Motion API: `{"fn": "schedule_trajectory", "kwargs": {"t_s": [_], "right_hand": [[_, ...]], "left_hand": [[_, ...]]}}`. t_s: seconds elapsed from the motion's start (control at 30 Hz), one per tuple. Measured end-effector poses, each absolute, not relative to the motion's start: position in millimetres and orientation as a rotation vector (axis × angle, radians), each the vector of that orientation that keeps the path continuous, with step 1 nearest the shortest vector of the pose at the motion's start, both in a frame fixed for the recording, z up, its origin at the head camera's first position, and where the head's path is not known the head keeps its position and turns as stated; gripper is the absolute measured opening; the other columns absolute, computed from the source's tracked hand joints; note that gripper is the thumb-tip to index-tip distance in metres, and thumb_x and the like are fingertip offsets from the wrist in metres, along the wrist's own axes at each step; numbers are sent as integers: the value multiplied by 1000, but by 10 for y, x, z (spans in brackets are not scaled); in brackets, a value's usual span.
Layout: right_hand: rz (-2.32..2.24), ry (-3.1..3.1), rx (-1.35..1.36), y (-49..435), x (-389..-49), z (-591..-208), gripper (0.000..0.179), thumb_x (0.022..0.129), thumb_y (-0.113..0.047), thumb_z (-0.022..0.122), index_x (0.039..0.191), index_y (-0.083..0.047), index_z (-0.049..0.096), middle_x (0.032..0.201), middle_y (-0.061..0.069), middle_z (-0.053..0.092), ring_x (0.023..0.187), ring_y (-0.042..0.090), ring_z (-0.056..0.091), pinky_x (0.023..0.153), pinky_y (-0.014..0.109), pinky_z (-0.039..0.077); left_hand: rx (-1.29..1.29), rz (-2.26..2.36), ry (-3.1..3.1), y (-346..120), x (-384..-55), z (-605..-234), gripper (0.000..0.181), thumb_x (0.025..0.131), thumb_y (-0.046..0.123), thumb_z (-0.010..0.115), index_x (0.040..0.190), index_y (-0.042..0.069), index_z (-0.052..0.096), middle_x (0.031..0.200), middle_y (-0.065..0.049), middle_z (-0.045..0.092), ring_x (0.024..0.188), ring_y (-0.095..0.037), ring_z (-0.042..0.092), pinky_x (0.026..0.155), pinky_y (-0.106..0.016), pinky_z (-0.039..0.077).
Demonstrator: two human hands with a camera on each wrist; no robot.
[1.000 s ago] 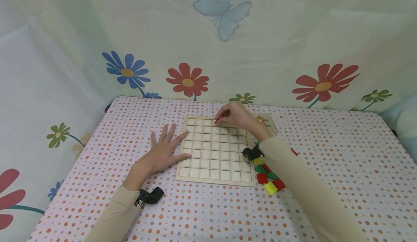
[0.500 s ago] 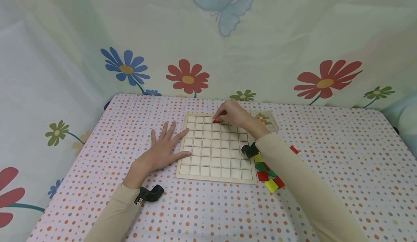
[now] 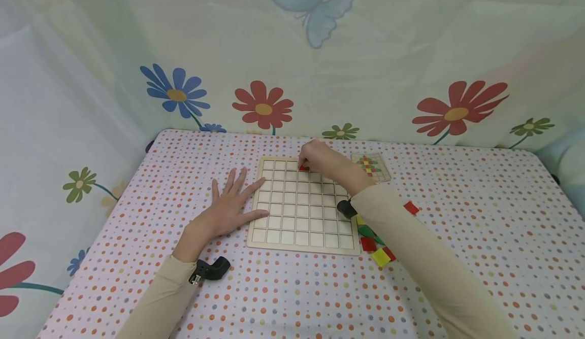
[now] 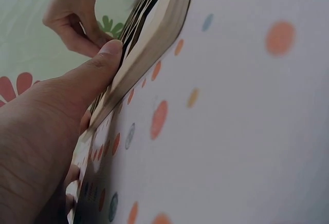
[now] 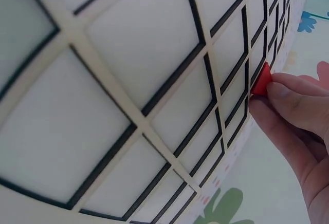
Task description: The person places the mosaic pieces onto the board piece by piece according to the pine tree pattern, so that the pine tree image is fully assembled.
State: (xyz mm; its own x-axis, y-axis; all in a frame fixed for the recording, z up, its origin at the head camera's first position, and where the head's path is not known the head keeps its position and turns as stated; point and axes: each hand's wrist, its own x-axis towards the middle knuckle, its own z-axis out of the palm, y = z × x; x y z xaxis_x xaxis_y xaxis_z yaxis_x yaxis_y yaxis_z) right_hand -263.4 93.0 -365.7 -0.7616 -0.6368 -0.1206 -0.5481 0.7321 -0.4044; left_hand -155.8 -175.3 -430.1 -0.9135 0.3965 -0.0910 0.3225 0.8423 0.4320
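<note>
A wooden grid board (image 3: pixel 303 250) with pale square compartments lies in front of me. At the middle of its far row, my right hand (image 3: pixel 322 160) pinches a small red tile (image 5: pixel 262 81) between thumb and fingers. The tile sits right at its compartment, partly covered by the fingertips in the head view. My left hand (image 3: pixel 227 210) lies spread beside the board's left side, thumb and index finger resting on the rim. Close up, the left wrist view shows the left thumb (image 4: pixel 95 70) pressed along the board's edge.
Right of the board lie a red tile (image 3: pixel 368 244), a yellow tile (image 3: pixel 381 258) and green pieces (image 3: pixel 365 231), some hidden by the right sleeve. Another red tile (image 3: pixel 411 207) lies farther right. A pattern card (image 3: pixel 383 169) is behind the right wrist.
My right hand has lowered the red tile from above the board into the far row, turning it from edge-on to flatter. The left hand stays where it was.
</note>
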Motion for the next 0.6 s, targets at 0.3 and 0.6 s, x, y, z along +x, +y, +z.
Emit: {"fn": "schedule_trajectory", "kwargs": {"t_s": [0.3, 0.6], "right_hand": [[-514, 2727, -1093, 943, -2568, -3686, 20, 98, 13, 64, 104, 4, 81, 106, 20, 75, 105, 32, 71, 89, 36, 60], [-682, 2695, -986, 1029, -2492, -3728, 13, 99, 0, 71, 106, 4, 80, 106, 16, 77, 101, 31, 72, 94, 43, 58]], "left_hand": [[559, 612, 2840, -1749, -1549, -4279, 84, 98, 60, 64, 167, 24, 30, 174, -20, 0, 159, -42, -11, 116, -76, -13], [551, 597, 2836, -1756, -1535, -4282, 85, 98, 60, 64, 167, 25, 29, 174, -20, 0, 159, -42, -12, 116, -77, -13]]}}
